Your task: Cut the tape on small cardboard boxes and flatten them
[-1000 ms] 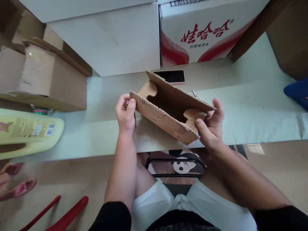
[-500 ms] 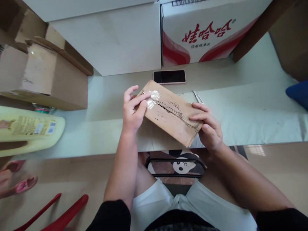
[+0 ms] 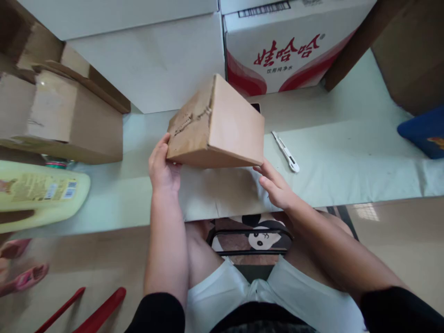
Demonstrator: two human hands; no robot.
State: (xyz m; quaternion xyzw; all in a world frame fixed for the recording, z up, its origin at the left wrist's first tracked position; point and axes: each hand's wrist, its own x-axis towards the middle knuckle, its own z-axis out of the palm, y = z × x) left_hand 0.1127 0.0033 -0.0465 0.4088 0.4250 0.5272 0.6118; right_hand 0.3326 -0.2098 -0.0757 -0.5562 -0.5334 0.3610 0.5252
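A brown cardboard box (image 3: 236, 122) is held tilted above the table, one smooth end turned toward me. Its torn, creased seam shows on the left face. My left hand (image 3: 163, 166) grips the lower left edge, with some fingers hidden behind the box. At the lower right corner, my right hand (image 3: 277, 185) has its fingers stretched out and its thumb apart, the fingertips at or just under the cardboard. A white utility knife (image 3: 286, 152) lies on the table to the right of the box. Behind the box, only a corner of the phone (image 3: 256, 107) peeks out.
White cartons (image 3: 149, 64) and a red-and-white water carton (image 3: 284, 60) line the back of the covered table (image 3: 333, 157). Cardboard boxes (image 3: 93, 115) and a yellow jug (image 3: 45, 194) stand left; a blue container (image 3: 421, 132) is right. Another person's feet (image 3: 27, 277) show at lower left.
The box has been lifted and turned so its end faces me, now covering most of the phone. My right hand has shifted down to its lower corner, uncovering the knife.
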